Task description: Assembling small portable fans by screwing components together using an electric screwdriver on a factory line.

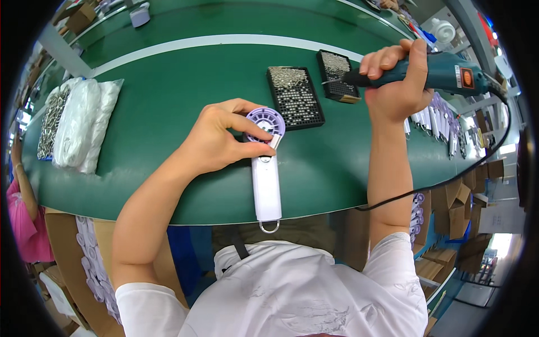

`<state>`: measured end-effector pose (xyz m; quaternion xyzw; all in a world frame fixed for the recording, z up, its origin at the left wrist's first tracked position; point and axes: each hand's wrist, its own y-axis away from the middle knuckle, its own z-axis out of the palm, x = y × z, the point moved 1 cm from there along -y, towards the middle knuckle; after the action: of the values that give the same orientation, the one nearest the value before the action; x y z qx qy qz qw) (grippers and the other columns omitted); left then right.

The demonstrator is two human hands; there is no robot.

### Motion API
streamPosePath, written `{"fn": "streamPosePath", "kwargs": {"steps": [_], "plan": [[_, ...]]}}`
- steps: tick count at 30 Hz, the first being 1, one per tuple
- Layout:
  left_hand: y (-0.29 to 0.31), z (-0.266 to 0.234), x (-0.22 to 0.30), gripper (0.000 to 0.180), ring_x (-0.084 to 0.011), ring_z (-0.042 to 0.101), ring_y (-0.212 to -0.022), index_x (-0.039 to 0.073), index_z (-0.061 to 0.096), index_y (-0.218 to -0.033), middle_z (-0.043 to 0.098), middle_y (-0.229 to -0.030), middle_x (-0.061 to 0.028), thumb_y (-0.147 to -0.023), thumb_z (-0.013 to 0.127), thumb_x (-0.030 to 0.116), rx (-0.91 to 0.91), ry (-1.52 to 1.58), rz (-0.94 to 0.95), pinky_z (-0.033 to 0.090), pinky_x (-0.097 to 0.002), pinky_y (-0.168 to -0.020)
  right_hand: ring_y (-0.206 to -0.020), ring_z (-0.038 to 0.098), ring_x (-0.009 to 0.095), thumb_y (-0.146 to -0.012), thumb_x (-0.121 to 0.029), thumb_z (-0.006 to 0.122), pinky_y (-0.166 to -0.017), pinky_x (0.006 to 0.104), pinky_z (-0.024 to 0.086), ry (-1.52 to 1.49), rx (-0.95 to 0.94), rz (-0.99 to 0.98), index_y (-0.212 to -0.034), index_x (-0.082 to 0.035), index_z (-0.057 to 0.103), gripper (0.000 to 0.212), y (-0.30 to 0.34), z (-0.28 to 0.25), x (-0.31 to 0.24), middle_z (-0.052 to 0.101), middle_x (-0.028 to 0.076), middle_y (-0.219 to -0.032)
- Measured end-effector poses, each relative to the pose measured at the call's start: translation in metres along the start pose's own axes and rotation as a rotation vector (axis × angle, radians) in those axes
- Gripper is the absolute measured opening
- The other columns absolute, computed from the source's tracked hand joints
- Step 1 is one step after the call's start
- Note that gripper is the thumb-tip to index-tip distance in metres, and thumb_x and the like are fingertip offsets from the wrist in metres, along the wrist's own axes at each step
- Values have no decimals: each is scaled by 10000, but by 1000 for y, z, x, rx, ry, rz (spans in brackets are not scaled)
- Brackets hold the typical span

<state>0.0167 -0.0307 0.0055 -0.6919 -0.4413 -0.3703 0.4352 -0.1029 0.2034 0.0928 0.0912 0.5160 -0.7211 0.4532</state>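
Note:
My left hand [224, 135] grips a small handheld fan by its neck, thumb and fingers pinched where head and handle meet. The fan [266, 188] has a round lilac head and a white handle with a metal loop at its lower end; it lies at the front edge of the green table. Raised at the right, my right hand [398, 78] is wrapped round a dark teal electric screwdriver [449, 73]. Its thin bit points left, over a black screw tray [337, 76]. A second black tray [295, 96] of small screws sits beyond the fan.
Clear plastic bags [84, 123] and a pile of small metal parts [51, 121] lie at the left. A black cord [449, 181] hangs from the screwdriver past my right forearm. More fans [441, 121] lie at the right; cardboard boxes [452, 205] stand below. Another person in pink [27, 222] is at far left.

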Motion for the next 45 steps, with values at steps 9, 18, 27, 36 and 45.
{"fn": "streamPosePath", "kwargs": {"steps": [9, 18, 27, 36, 45], "plan": [[1, -2, 0, 286, -249, 685, -953, 75, 811, -933, 718, -1084, -139, -671, 908, 134, 18, -34, 9, 542, -335, -838, -464, 577, 169, -981, -96, 612, -460, 343, 515, -109, -297, 120, -961, 50, 573, 153, 46, 70, 20, 598, 86, -620], [2, -3, -2, 273, -252, 687, -928, 85, 814, -921, 720, -1070, -133, -670, 907, 139, 11, -47, 25, 546, -334, -824, -438, 515, 153, -1003, -137, 590, -451, 352, 494, -94, -326, 95, -995, 36, 558, 177, 53, 73, 19, 574, 79, -611], [2, -3, -2, 272, -261, 689, -934, 88, 815, -915, 721, -1074, -141, -666, 907, 149, 20, -59, 30, 548, -337, -822, -428, 513, 159, -1008, -134, 577, -448, 357, 496, -88, -303, 157, -1001, 44, 558, 179, 52, 69, 23, 574, 85, -604], [2, -2, -1, 284, -268, 686, -937, 88, 814, -926, 714, -1082, -153, -668, 907, 159, 21, -65, 30, 545, -342, -833, -434, 503, 171, -1023, -106, 519, -439, 355, 478, 141, -373, 157, -1033, 12, 581, 134, 53, 73, 35, 558, 94, -632], [-1, -3, -3, 297, -255, 680, -920, 74, 811, -932, 711, -1072, -141, -671, 912, 174, 14, -30, 16, 541, -336, -832, -426, 553, 63, -910, -168, 750, -406, 217, 422, 150, -405, 288, -745, -16, 647, 247, 50, 87, 54, 593, 6, -548]]}}
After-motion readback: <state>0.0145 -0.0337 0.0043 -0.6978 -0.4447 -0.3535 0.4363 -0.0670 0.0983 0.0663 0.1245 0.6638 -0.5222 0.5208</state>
